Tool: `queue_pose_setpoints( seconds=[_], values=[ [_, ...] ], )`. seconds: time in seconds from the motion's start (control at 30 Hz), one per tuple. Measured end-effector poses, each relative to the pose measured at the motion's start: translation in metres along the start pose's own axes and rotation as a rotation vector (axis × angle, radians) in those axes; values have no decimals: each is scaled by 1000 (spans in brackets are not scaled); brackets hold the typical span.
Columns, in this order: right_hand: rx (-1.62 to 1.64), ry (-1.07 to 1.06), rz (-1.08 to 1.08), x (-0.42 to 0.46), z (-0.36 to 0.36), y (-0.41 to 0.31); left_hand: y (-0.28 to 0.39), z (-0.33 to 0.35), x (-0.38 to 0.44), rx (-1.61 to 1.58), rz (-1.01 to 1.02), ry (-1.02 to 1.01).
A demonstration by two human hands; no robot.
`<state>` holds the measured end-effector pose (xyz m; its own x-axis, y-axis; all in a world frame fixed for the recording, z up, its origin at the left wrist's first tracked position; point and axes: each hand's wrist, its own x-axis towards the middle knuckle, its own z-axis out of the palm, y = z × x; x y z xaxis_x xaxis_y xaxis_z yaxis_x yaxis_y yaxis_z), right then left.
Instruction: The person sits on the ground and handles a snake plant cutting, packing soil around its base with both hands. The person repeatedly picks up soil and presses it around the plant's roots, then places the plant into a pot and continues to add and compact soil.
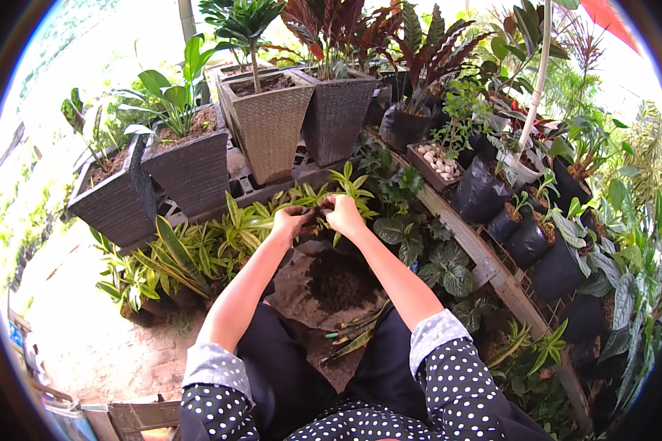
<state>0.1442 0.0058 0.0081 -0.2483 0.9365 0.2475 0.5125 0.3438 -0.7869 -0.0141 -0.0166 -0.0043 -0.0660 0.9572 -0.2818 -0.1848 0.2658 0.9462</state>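
Both my hands are stretched forward over a row of yellow-edged leafy plants (pixel 243 223). My left hand (pixel 295 220), with soil on its fingers, is curled close to my right hand (pixel 337 214), whose fingertips pinch together. Something dark, perhaps soil or a small plant part, lies between them; the fingers hide most of it. Below the hands, a pile of dark soil (pixel 342 281) rests on the ground. Between my knees lie several cut leaves (pixel 358 339), long and yellow-edged, beside a small green object (pixel 331 335).
Tall textured planters (pixel 267 121) with plants stand ahead and to the left. A metal rail (pixel 474 242) runs along the right, beside black plastic plant bags (pixel 482 187) and a shallow pot of white pebbles (pixel 438 162). A pale pole (pixel 538 88) rises at the upper right.
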Motion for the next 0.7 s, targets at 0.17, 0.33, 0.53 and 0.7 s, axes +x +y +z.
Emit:
queue_pose_setpoints(
  seconds=[0.17, 0.33, 0.53, 0.7],
  values=[
    [-197, 163, -172, -5, -3, -8, -7, -10, 7, -99, 63, 109],
    [-100, 25, -216, -14, 4, -22, -4, -4, 12, -206, 25, 165],
    [-128, 18, -183, -12, -3, -19, 4, 10, 2, -183, 30, -77],
    [-180, 65, -211, -10, -11, -15, 5, 11, 1, 6, 137, -119]
  ],
)
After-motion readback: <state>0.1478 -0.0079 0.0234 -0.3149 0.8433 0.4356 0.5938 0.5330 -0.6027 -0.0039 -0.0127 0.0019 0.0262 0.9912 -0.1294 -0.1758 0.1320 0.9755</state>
